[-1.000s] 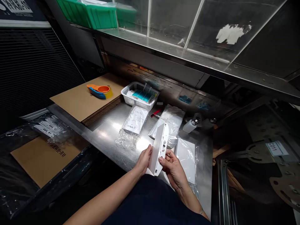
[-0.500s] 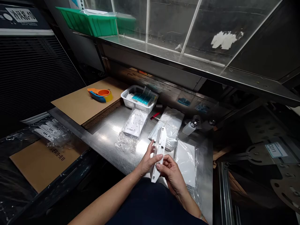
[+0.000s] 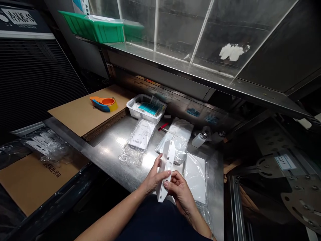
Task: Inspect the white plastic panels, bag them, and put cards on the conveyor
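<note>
The work in hand is the handling of one white panel (image 3: 166,167). The person holds it up on its edge, just above the near border of the counter (image 3: 112,149), so that its thin side faces the camera. It looks like a close check of that side with its small openings, though I judge this only from the pose.

The left hand (image 3: 152,179) supports the panel from the left. Its fingers (image 3: 158,164) lie flat along the broad face, and the thumb comes over the edge. The right hand (image 3: 179,189) is pressed against the lower part from the right, with the thumb tip on the narrow edge. So both hands are closed on the panel and nothing else is pinched. To turn it further, one hand must keep a firm grip while the other changes place, because the piece is thin and smooth.

On the counter behind, well apart from the hands, lie a bagged panel (image 3: 139,135), some clear bags (image 3: 180,134) and a small tray (image 3: 144,112). A white sheet in plastic (image 3: 197,172) lies just beside the right hand.
</note>
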The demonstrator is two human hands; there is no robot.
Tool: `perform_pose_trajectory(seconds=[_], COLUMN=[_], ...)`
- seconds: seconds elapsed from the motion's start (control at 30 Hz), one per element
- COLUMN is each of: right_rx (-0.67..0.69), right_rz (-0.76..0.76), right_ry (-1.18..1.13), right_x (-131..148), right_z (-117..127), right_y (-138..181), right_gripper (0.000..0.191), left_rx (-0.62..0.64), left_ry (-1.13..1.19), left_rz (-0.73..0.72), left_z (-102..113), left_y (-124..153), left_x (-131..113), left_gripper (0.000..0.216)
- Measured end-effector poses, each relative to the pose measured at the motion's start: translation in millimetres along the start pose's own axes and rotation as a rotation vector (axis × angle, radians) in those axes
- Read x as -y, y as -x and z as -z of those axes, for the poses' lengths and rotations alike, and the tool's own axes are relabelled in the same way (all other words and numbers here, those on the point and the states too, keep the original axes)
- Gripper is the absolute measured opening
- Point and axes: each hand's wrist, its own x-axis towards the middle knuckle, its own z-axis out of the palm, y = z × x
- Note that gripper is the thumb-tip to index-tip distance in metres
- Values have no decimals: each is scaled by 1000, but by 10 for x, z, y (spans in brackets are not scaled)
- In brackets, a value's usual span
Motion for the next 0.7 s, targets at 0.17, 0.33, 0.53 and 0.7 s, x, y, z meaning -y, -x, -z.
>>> perform_pose_trajectory(seconds=[0.17,0.33,0.53,0.7], right_rx=[19,-12,-74,-39], right_rz=[17,53,165,181], right_ry=[4,98,252,331], right_x=[-26,111,512,634], right_z=[-7,21,96,56], right_y=[11,-26,-232,-369], right_gripper=[27,36,37,32], left_rx=[4,13,51,33], left_ry=[2,12,-25,-30], left_rz=[-22,-40,-46,-44], left_z=[9,10,4,23], left_y=[9,16,31,32], left_x=[26,37,13,24], left_gripper=[81,80,82,81])
